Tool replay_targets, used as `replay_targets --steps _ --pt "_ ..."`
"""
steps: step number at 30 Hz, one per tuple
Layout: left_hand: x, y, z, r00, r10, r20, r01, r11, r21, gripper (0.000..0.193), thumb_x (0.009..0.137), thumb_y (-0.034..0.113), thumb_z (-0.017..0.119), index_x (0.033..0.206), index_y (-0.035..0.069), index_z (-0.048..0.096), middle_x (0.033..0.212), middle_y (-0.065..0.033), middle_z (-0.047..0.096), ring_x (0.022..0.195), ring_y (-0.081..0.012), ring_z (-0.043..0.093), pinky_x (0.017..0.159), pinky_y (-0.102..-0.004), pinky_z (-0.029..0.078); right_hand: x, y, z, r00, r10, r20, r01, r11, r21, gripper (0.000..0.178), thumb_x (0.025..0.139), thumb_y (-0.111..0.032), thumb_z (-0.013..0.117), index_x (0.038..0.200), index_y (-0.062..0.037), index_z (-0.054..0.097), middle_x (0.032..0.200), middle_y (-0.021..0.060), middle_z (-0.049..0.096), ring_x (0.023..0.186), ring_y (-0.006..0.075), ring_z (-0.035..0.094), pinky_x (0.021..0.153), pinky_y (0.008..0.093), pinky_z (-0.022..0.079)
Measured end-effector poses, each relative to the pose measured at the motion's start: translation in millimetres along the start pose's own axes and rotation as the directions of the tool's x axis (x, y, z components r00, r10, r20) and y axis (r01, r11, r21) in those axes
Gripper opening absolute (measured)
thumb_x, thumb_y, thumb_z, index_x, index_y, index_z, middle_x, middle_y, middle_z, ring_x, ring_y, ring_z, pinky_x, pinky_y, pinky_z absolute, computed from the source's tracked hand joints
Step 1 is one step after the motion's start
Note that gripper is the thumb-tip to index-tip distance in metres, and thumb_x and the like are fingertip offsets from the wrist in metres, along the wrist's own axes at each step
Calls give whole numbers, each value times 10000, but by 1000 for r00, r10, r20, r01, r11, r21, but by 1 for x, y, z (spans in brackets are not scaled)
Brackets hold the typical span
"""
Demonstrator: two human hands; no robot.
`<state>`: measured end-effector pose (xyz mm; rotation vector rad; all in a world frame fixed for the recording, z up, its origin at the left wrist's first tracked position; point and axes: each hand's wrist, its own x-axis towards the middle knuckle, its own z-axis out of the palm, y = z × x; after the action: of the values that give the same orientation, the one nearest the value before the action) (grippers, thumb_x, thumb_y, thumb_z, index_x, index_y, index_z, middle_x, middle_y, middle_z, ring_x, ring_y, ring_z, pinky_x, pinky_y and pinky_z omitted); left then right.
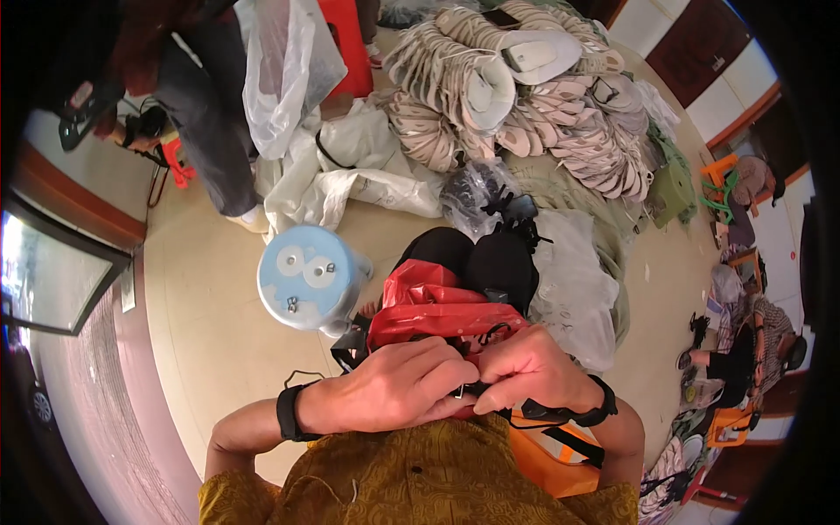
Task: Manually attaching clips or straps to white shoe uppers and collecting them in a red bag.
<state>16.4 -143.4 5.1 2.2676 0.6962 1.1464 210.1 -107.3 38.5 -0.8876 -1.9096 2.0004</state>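
Nearest lies the brown shirt (411,477). Just beyond it, between the hands, is the dark piece (473,388); its long axis seems to run left to right, but it is mostly covered, so I cannot tell which end points where. The left hand (407,382) and the right hand (535,372) are both closed, pinching it. I think short, close pinches over the red sheet (437,319) would serve well. Farther left stands the blue stool (306,278).
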Motion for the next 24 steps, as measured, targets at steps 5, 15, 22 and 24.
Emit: replay_targets --steps 5,15,22,24 --pt "-12 -3 5 1000 -4 3 4 992 -129 253 682 73 648 855 23 470 706 -95 474 626 -254 515 517 -326 438 3 8 7 986 -156 59 161 982 -96 263 680 -131 682 553 -10 486 479 33 424 435 110 394 428 265 297" --pt "-26 -4 16 999 0 -35 -11 948 -319 189 697 76 635 820 60 492 659 -55 477 565 -216 512 438 -310 403 2 20 19 906 -406 117 422 890 -174 259 645 -163 701 569 -33 490 533 52 438 471 199 438 437 296 316" --pt "-12 0 5 997 26 70 -18 994 -107 231 685 122 649 840 52 492 636 -51 461 552 -202 514 423 -307 399 -1 9 9 832 -544 107 533 732 -424 243 589 -119 752 576 -42 522 514 56 454 447 218 471 398 310 331" --pt "-12 -3 7 994 24 110 -20 999 -37 267 676 136 653 861 42 485 637 -55 446 546 -201 505 426 -309 402 -5 10 9 879 -474 49 440 767 -467 256 641 -187 694 567 -61 484 528 50 409 483 224 452 442 323 350"
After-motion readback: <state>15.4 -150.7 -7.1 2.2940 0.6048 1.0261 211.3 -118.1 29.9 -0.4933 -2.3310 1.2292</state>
